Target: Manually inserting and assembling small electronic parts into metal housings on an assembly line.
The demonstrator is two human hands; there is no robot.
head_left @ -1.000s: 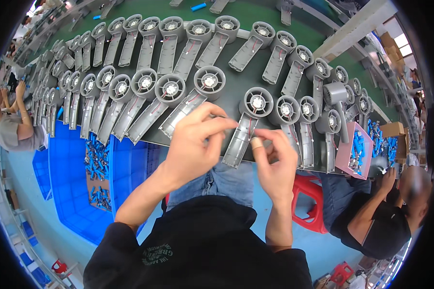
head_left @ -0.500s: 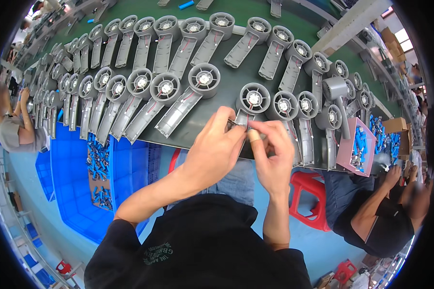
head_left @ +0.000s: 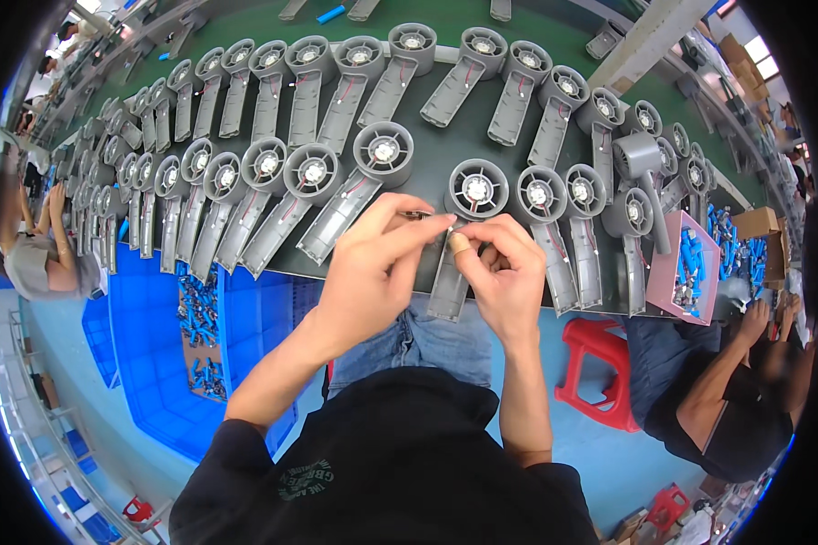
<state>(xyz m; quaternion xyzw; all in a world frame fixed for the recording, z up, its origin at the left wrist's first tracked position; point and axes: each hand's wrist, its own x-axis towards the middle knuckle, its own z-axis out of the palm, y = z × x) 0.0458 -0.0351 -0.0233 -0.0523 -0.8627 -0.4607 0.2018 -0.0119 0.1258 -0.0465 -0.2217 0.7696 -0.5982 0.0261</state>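
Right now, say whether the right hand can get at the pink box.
Probably yes, from above: gray fan housings lie between the right hand and the pink box, whose open top looks uncovered.

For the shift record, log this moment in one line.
left hand: holding small dark part | right hand: close by, grasp unclear | beneath both: gray fan housing handle

The fan housing [head_left: 462,212] looks smooth, matt plastic — the stool [head_left: 595,335] glossy plastic, the shirt [head_left: 400,454] matt cloth.
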